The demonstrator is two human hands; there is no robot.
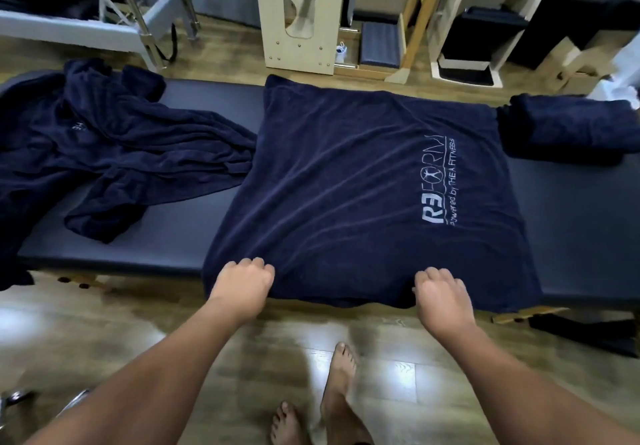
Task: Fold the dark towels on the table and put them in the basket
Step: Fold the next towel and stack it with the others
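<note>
The spread towel (346,181) lies flat across the padded table (581,209), near hem hanging over the front edge, logo lettering running away from the person along its right side. It looks about square here, so I cannot tell its long axis. The left hand (242,282) and right hand (440,292) both curl on that near hem, apparently gripping it. I judge a fold is starting: next, lift the hem toward the far edge. A crumpled heap (114,147) waits left, 1 folded towel (568,126) right; no basket shows

Glossy wood-plank floor (104,347); pale wooden equipment (298,15) behind.
</note>
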